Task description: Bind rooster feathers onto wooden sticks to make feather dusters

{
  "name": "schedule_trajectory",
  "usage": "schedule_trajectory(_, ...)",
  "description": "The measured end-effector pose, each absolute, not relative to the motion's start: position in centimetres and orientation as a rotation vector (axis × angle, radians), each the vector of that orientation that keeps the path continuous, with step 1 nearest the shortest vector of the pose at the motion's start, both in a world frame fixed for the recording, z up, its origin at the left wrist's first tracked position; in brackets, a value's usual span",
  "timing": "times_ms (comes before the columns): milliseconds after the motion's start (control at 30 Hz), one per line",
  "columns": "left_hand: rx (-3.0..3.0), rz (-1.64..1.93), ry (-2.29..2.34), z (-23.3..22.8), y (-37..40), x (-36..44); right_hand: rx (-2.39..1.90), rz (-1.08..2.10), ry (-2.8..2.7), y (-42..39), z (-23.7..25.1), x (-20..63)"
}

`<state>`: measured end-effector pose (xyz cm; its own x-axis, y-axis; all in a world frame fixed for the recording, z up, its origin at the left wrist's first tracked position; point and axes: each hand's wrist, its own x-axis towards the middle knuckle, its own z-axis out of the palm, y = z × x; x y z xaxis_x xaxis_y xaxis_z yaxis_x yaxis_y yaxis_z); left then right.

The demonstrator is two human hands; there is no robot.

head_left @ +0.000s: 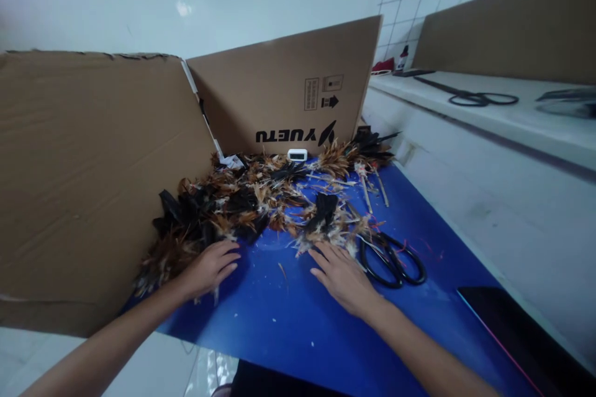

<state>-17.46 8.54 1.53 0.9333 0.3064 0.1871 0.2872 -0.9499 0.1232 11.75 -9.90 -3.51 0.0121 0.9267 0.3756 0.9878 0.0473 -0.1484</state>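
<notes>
My left hand (214,267) rests at the near edge of a heap of brown and black feathers (242,198), its fingers stretched out and a little apart. Over on the other side, my right hand (342,276) lies with spread fingers against a pile of pale and dark feathers (321,226). Its fingertips touch or cover the near feathers; I cannot tell which. Just right of that hand, black-handled scissors (393,260) lie on the blue tabletop (284,335), their blades hidden among the feathers. Neither hand visibly grips anything.
Tall cardboard panels (93,180) wall off the left and back. A small white digital device (297,155) stands at the back, near thin sticks (365,189). To the right, a ledge (465,111) carries another pair of scissors (484,99). A black mat (516,335) lies at the right edge.
</notes>
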Motion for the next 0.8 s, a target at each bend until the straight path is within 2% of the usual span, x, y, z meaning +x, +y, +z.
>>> schedule_trajectory(100, 2.89, 0.473, 0.599, 2.4, 7.6, -13.2, -1.87, -0.266, -1.911, -10.0, -3.7, 11.7)
schedule_trajectory(333, 2.629, 0.413, 1.183, 0.7, 8.2, -1.5, -1.786, -0.319, -1.939, -10.9, -3.1, 11.1)
schedule_trajectory(567, 2.383, 0.499, 1.079, 0.6, 10.8, -1.1, -1.67, -0.245, -1.897, -10.6, -2.4, 11.3)
schedule_trajectory(800, 1.765, 0.412, 0.726, 2.5, 7.2, -2.7, -1.622, -0.183, -1.533, -10.2, -2.3, 12.6)
